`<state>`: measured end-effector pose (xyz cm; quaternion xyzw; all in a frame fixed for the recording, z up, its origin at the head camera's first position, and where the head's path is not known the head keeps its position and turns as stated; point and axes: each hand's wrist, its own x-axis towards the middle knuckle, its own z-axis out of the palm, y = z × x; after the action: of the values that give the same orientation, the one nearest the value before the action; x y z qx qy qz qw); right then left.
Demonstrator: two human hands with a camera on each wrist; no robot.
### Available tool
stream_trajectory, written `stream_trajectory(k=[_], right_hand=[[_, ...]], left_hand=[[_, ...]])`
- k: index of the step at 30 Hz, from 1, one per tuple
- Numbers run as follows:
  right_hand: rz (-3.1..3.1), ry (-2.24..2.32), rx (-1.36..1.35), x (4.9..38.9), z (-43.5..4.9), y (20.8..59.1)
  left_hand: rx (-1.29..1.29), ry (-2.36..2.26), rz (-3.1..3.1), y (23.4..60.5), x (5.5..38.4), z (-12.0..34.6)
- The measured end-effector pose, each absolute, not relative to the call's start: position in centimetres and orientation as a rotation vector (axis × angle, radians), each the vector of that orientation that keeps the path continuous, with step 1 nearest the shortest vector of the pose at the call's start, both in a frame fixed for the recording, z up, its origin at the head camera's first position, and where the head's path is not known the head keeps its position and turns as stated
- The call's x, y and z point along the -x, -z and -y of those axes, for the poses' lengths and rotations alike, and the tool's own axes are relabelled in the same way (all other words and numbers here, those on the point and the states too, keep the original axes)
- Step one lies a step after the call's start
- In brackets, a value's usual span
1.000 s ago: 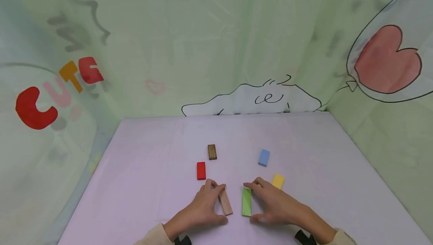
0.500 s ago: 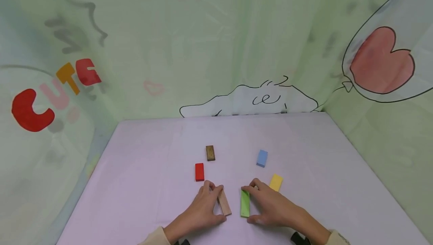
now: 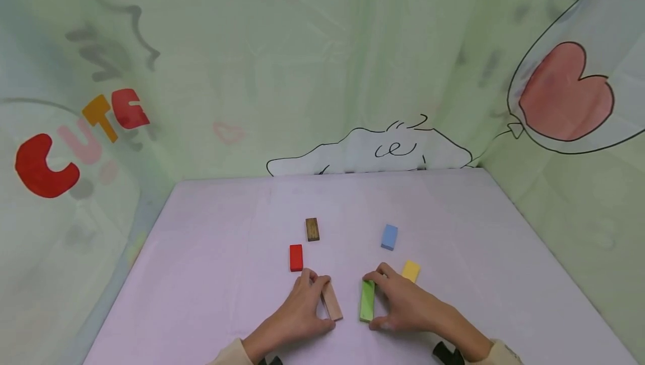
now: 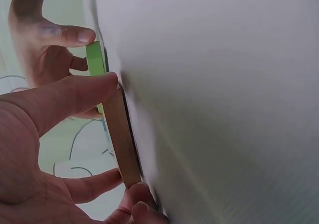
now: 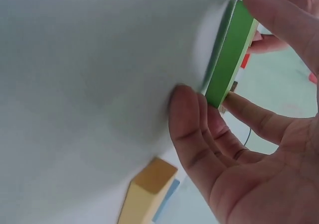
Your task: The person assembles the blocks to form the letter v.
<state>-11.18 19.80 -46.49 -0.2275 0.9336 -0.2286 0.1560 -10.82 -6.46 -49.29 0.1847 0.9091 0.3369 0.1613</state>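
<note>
A plain wooden block (image 3: 331, 302) lies lengthwise between the thumb and fingers of my left hand (image 3: 301, 310), which pinches it at its two ends. In the left wrist view the thumb touches one end of this wooden block (image 4: 121, 134) and the fingertips the other. To its right, my right hand (image 3: 405, 300) pinches a green block (image 3: 367, 301) by its ends in the same way. The green block (image 5: 230, 57) shows its long side in the right wrist view, close to the cloth. A gap separates the two blocks.
Beyond my left hand lie a red block (image 3: 296, 257) and a dark brown block (image 3: 312, 229). A yellow block (image 3: 411, 271), partly hidden by my right hand, and a blue block (image 3: 389, 237) lie on the right. Printed curtains surround the pale cloth-covered table (image 3: 227, 225).
The green block and my right hand have shifted slightly right and away from me over the last half second. My left hand and the wooden block have hardly moved.
</note>
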Motion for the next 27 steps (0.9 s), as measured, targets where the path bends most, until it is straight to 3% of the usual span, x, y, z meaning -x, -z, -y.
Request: stream_trajectory(k=[27], right_hand=[[-2.705,0.721,0.673,14.0,-20.1,46.4]], left_hand=[[-0.478,-0.958,-2.607,49.3,13.4,4.4]])
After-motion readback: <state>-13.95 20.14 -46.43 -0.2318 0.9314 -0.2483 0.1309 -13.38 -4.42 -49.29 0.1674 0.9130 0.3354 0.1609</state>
